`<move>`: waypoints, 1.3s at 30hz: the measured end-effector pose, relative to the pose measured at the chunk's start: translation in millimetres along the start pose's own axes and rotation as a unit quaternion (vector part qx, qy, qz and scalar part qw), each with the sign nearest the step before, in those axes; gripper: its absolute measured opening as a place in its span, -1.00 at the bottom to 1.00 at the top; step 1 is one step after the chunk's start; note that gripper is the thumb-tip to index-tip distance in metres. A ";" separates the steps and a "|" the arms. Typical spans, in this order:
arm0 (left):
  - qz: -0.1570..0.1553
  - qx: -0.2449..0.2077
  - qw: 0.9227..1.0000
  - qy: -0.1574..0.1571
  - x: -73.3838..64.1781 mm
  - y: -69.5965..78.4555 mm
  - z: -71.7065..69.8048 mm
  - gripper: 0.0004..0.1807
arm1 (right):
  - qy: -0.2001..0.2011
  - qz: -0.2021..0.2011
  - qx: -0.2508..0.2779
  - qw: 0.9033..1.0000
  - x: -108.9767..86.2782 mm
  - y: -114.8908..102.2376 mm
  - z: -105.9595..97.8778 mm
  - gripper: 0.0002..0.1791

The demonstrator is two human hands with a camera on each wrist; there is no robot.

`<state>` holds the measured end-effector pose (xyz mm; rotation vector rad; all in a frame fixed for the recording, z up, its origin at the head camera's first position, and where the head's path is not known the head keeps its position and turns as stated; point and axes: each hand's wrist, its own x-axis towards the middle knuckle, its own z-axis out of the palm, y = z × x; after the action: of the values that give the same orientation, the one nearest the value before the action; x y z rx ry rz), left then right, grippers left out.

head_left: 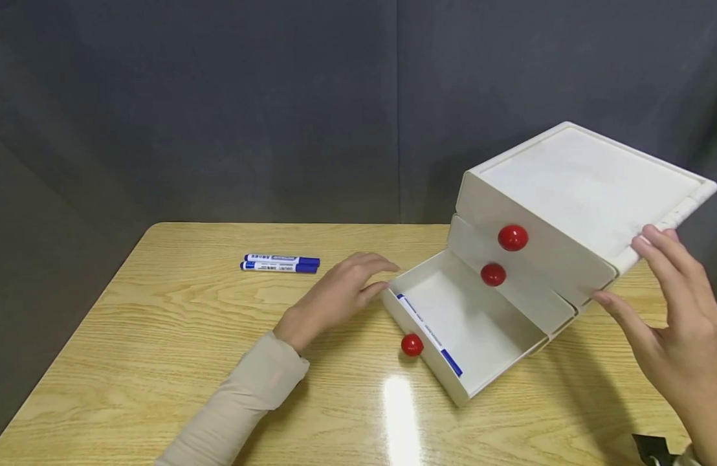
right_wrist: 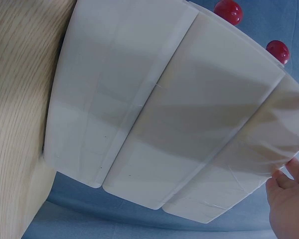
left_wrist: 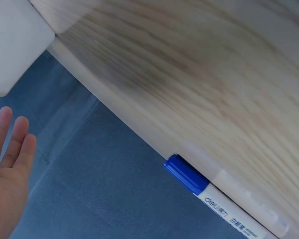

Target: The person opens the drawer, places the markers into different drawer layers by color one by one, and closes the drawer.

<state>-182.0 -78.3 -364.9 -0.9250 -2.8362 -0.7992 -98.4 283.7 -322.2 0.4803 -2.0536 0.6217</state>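
Note:
A white three-tier drawer box (head_left: pixel 591 184) with round red knobs stands angled on the right of the table. Its bottom drawer (head_left: pixel 477 317) is pulled out, and a blue-capped marker (head_left: pixel 430 334) lies inside along the front wall. My left hand (head_left: pixel 349 285) hovers at that drawer's outer left corner, fingers loosely extended and holding nothing. At the box's right side is my right hand (head_left: pixel 679 310), its fingertips touching the top edge and its thumb by the front edge. The right wrist view shows this hand (right_wrist: pixel 291 194) against the side panel (right_wrist: pixel 189 109).
Two more blue-capped markers (head_left: pixel 279 263) lie side by side at the table's back, left of the box. A dark curtain (head_left: pixel 219 116) hangs behind the wooden table (head_left: pixel 178 362). A small black object (head_left: pixel 652 446) shows by the right wrist.

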 end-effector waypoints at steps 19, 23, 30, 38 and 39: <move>-0.029 0.008 1.000 0.002 -6.8 -13.8 -9.4 -0.63 | 0.004 0.006 0.001 1.000 1.7 -1.6 -0.2 -0.11; -0.034 0.012 0.999 0.002 -8.6 -18.8 -9.5 -0.63 | 0.000 0.007 -0.001 1.000 1.5 -0.3 -0.2 -0.10; -0.041 0.012 0.999 -0.002 -12.5 -25.9 -9.0 -0.64 | 0.010 0.007 0.004 1.000 2.1 -1.3 0.2 -0.11; -0.058 0.009 0.998 -0.003 -17.1 -30.6 -9.7 -0.63 | 0.005 0.009 0.005 1.000 0.3 0.1 0.1 -0.11; -0.059 0.008 0.998 -0.003 -17.9 -31.8 -9.9 -0.63 | 0.001 0.009 0.004 1.000 0.0 0.8 0.0 -0.10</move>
<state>-186.3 -114.7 -374.6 -0.7655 -2.9197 -0.7860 -98.9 284.3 -322.4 0.4653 -2.0556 0.6410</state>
